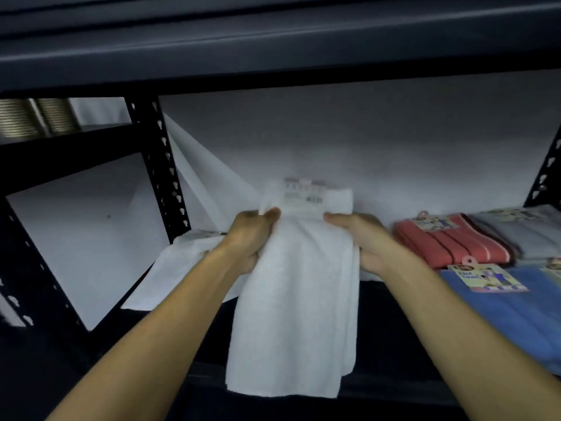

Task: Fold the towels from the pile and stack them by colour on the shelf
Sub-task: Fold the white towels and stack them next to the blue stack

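Observation:
I hold a white towel (297, 293) up in front of the dark shelf (388, 317). My left hand (253, 238) grips its upper left edge and my right hand (364, 241) grips its upper right edge, thumbs on top. A paper label sits at the towel's top edge. The lower part of the towel hangs past the shelf's front edge. Another white towel (176, 262) lies flat on the shelf behind my left arm. On the right of the shelf lie a red striped towel (449, 241), a pale grey towel (528, 235) and a blue towel (513, 317), each with a tag.
A black perforated upright (161, 165) stands left of the bay and another (546, 171) at the far right. The upper shelf board (273, 56) hangs low overhead. A white wall backs the shelf. A neighbouring bay lies to the left.

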### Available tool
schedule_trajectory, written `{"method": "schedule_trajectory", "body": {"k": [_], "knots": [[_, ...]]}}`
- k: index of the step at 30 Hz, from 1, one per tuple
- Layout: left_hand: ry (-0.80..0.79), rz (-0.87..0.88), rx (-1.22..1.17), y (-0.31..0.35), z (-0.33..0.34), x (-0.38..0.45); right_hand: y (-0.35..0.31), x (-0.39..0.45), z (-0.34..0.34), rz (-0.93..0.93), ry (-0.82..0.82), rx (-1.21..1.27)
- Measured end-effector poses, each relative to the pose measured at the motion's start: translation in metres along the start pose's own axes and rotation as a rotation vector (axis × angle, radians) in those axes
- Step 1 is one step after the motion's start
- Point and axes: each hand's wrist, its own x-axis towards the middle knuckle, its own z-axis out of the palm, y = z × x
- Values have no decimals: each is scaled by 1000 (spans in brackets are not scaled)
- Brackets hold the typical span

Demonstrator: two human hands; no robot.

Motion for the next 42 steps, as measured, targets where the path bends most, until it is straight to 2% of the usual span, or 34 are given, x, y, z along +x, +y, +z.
{"method": "schedule_trajectory", "body": {"k": [2, 5, 8, 11, 13, 16, 18, 20, 23, 25, 26, 28, 31, 33, 37, 42], "knots": [[35, -115, 104, -30, -4, 16, 28, 13, -2, 71, 49, -149], [63, -243, 308, -61, -13, 27, 59, 18, -9, 144, 107, -499], [70, -250, 379, -68, -16, 28, 70, 25, -15, 85, 133, -609], [46, -123, 280, -56, -16, 29, 64, 32, -10, -36, 144, -600], [97, -26, 214, -47, -16, 31, 57, 36, -7, -88, 159, -571], [136, -7, 243, -52, -18, 37, 55, 37, -7, -116, 179, -682], [114, -30, 344, -67, -21, 40, 60, 32, -6, -96, 138, -878], [144, 13, 569, -78, -27, 41, 66, 22, -6, -135, 119, -1040], [178, 153, 760, -80, -33, 32, 74, -7, -12, -373, 169, -1128], [206, 309, 886, -78, -36, 13, 87, -33, -21, -514, 180, -1128], [192, 396, 917, -78, -37, -1, 94, -48, -26, -561, 183, -1137], [63, 533, 942, -77, -40, -32, 105, -77, -37, -631, 159, -1184], [-201, 640, 1075, -84, -52, -76, 111, -112, -49, -643, -46, -1259], [-297, 701, 1189, -94, -62, -93, 117, -121, -54, -679, -165, -1366], [-298, 823, 1322, -118, -74, -106, 124, -114, -59, -777, -214, -1408], [-261, 861, 1213, -125, -80, -109, 122, -103, -57, -765, -210, -1303]]}}
